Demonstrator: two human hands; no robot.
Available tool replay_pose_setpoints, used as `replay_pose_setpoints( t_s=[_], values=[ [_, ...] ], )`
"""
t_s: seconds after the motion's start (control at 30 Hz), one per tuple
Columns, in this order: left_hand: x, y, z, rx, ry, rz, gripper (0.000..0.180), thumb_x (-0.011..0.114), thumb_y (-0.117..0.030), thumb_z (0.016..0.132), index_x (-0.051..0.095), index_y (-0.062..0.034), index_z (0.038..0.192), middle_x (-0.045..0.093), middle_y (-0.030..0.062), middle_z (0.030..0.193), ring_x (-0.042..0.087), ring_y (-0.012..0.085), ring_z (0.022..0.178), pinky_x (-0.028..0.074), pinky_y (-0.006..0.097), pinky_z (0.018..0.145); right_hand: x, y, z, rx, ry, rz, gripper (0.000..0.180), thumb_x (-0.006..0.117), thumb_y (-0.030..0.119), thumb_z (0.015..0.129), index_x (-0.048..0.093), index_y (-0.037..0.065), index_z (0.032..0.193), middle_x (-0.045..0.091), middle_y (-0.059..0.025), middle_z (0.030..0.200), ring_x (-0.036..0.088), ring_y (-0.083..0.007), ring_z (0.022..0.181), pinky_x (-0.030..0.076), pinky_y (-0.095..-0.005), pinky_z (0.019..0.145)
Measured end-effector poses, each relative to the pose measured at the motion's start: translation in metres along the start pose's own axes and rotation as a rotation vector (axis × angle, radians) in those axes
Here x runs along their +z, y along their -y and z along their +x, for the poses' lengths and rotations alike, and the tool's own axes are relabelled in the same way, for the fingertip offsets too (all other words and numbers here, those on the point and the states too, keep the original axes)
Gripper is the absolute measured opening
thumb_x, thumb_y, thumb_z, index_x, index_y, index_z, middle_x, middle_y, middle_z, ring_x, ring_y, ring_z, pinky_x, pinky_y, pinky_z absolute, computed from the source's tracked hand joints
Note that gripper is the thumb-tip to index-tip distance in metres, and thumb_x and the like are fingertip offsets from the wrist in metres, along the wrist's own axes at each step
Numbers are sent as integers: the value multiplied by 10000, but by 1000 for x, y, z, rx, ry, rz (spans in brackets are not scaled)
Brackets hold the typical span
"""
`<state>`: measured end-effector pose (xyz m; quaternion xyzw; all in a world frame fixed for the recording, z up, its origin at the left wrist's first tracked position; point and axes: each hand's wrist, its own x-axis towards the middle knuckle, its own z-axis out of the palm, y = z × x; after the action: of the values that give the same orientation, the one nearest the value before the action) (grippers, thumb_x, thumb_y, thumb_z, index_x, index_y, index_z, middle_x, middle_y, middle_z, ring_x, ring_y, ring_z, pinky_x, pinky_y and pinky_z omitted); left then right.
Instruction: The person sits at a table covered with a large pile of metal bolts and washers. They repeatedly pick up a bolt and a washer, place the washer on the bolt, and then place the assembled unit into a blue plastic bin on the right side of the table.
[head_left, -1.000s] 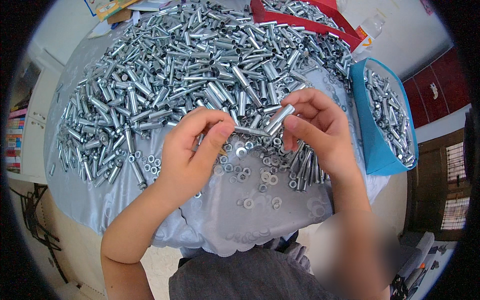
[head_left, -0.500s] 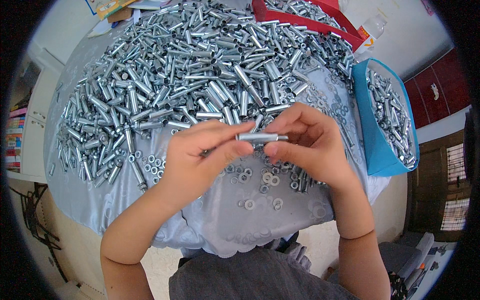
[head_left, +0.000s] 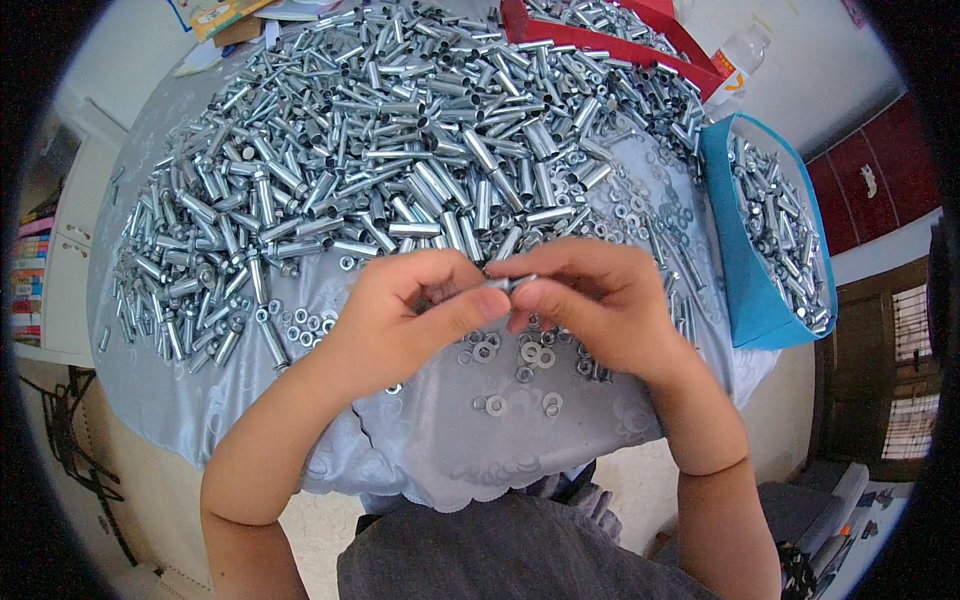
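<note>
Where the table [head_left: 430,430] extends from its far edge to about its middle, a pile of metal tubes [head_left: 430,140] covers the surface. A blue bin [head_left: 725,215], filled with fasteners [head_left: 780,230], stands at the right edge; a red box [head_left: 692,52] sits at the far edge, toward the right. The left hand [head_left: 410,310] and right hand [head_left: 605,310] meet over the surface, between the pile and the near edge. A metal part [head_left: 523,283] is located at their fingertips. Both hands grasp it, thumbs on the near side; neither hand is clearly nearer. Its long axis runs left to right, approximately parallel to the near edge, the right end angled slightly toward the far edge. Because fingers cover most of it, its full length cannot be determined. Loose washers [head_left: 545,357] lie between the hands and the near edge.
</note>
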<state>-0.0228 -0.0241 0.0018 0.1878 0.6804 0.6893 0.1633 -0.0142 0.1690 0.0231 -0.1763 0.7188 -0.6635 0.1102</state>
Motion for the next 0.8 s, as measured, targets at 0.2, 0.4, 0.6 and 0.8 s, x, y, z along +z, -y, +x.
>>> replay_pose_setpoints(
  t_s=[0.2, 0.4, 0.6, 0.8],
  values=[
    [0, -4, -4, 31, 5, 125, 234, 570, -235, 854, 572, -26, 747, 475, -39, 628, 382, 20, 546, 300, 204, 470, -2, -4, 0, -222, -24, -285, 144, 634, 102, 789, 628, 22, 909, 616, -70, 714, 579, -98, 621, 450, -223, 554],
    [-2, 3, -8, 133, -160, 53, 299, 477, -245, 900, 521, -10, 720, 448, -30, 606, 384, 36, 571, 305, 205, 495, -11, 10, -2, -217, 157, -506, 167, 703, 122, 673, 654, 76, 826, 551, -33, 686, 522, -143, 630, 419, -264, 558],
    [-6, 2, -6, 109, -183, 5, 322, 433, -255, 919, 501, -10, 723, 431, -42, 600, 375, 33, 574, 309, 203, 505, -24, 9, 2, -382, 356, -851, 214, 721, 119, 573, 671, 137, 780, 444, -16, 714, 423, -205, 720, 359, -308, 632],
    [-2, 0, -8, 102, -214, 35, 289, 456, -238, 913, 569, 22, 859, 458, -50, 624, 388, 17, 590, 322, 192, 515, -22, 8, -2, -271, 416, -903, 173, 713, 131, 599, 657, 136, 763, 447, -30, 780, 422, -217, 795, 359, -310, 704]
  ],
)
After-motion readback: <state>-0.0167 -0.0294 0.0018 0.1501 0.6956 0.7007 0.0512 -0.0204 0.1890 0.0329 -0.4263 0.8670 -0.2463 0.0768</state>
